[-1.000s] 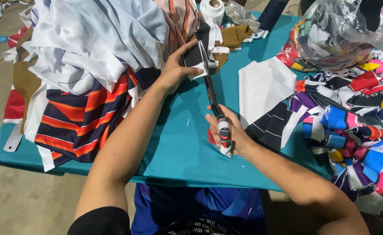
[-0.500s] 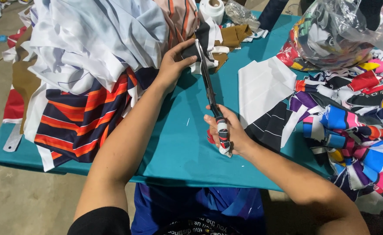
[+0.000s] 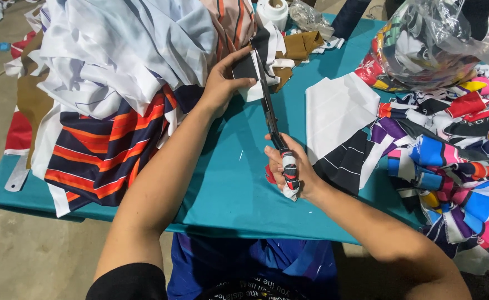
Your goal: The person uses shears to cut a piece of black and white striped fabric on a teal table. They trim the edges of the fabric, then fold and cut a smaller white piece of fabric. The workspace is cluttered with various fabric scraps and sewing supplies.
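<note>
Scissors (image 3: 268,105) gripped by right hand (image 3: 290,173); left hand (image 3: 225,83) pinches dark fabric piece (image 3: 244,68).

Long dark-bladed scissors (image 3: 269,111) are lying angled over the teal table, handles wrapped in cloth (red, white, dark bands), blades closing on a small black-and-white fabric piece (image 3: 250,69) that is hanging limp

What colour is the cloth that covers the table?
The table cloth is plain teal, seen best in the head view, beneath the scissors.
</note>
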